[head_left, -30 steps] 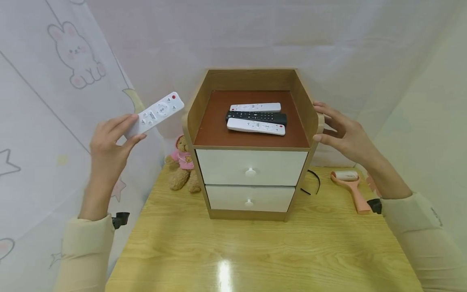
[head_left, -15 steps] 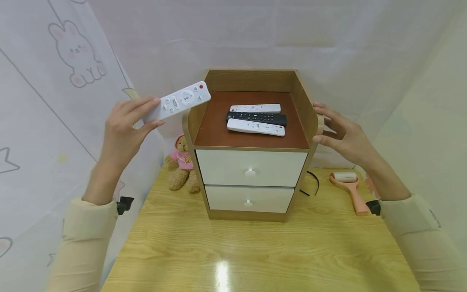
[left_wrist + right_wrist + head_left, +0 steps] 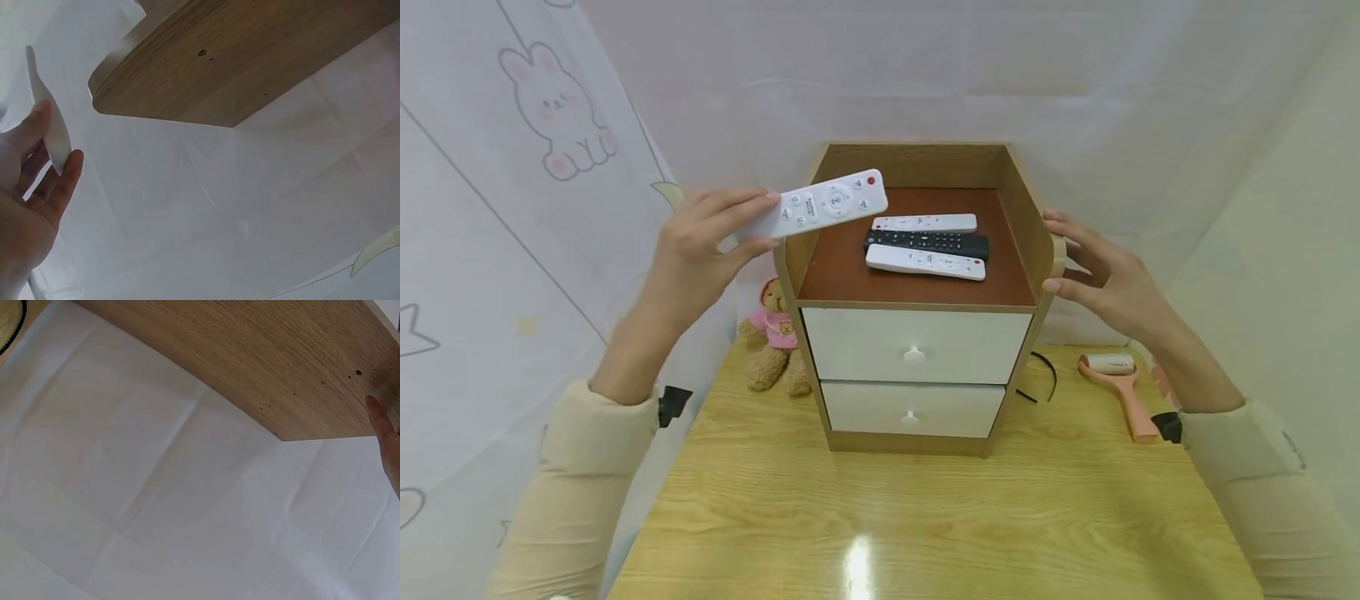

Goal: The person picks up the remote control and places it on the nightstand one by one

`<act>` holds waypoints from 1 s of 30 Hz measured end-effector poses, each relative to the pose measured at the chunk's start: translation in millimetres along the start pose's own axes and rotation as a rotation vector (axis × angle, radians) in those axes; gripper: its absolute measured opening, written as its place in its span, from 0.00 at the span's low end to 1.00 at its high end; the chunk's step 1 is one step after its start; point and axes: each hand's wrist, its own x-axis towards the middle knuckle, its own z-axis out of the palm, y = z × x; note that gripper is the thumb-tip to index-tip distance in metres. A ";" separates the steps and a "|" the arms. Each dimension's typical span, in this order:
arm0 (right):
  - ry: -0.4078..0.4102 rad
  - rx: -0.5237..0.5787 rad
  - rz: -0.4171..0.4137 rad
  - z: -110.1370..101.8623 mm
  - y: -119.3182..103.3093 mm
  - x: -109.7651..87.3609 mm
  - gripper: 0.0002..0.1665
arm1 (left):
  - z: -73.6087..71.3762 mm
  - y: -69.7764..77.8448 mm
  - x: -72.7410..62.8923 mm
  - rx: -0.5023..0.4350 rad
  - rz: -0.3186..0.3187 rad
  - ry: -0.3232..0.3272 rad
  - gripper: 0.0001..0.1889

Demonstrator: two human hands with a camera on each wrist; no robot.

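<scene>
My left hand point(image 3: 700, 242) pinches the near end of a white remote control point(image 3: 827, 204) between thumb and fingers. The remote is held in the air over the left side wall of a small wooden cabinet point(image 3: 917, 296), its red button at the far end. In the left wrist view the remote point(image 3: 53, 122) appears edge-on in the fingers point(image 3: 65, 181). My right hand point(image 3: 1108, 271) rests against the cabinet's right side panel, thumb at the front edge. On the brown top lie a black remote point(image 3: 928, 242) and two white remotes, one behind point(image 3: 925, 222) and one in front point(image 3: 925, 261).
Two white drawers with knobs point(image 3: 914, 354) face front. A teddy bear point(image 3: 775, 337) in pink sits left of the cabinet on the wooden table point(image 3: 917, 517). On the right lie a black curved band point(image 3: 1051, 375) and an orange lint roller point(image 3: 1123, 392). Pale cloth hangs behind.
My left hand has carried the white remote rightward, from left of the cabinet to over its left side wall. The right hand and the remotes on top stay in place.
</scene>
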 end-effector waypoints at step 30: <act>0.005 -0.016 0.017 -0.4 -0.6 -0.3 0.41 | 68.6 29.6 24.8 -0.158 0.019 -0.333 0.23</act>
